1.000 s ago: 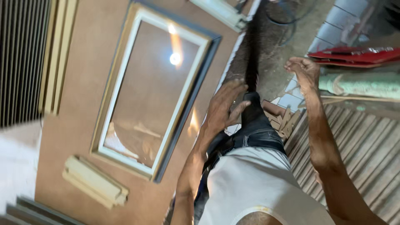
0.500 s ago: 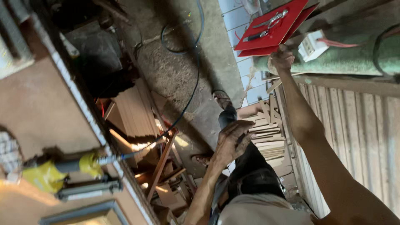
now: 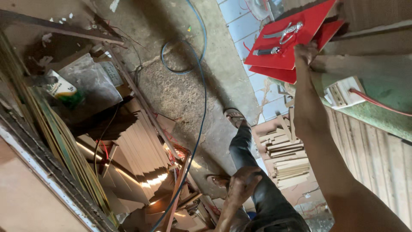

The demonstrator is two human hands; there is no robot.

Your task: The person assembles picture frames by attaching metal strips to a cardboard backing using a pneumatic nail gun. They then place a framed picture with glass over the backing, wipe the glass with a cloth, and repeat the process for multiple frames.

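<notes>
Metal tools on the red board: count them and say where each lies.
2. A shiny plier-like tool lies near the red board's middle; a darker, straight tool lies below it, near the right hand. Others may be hidden behind the hand.

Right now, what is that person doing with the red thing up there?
A person is in a cluttered workshop, reaching the right hand up to the edge of a red board that has metal tools lying on it. The left hand rests down by the person's leg, holding nothing. On the dusty floor lie a blue cable and stacks of cut wood pieces.
</notes>
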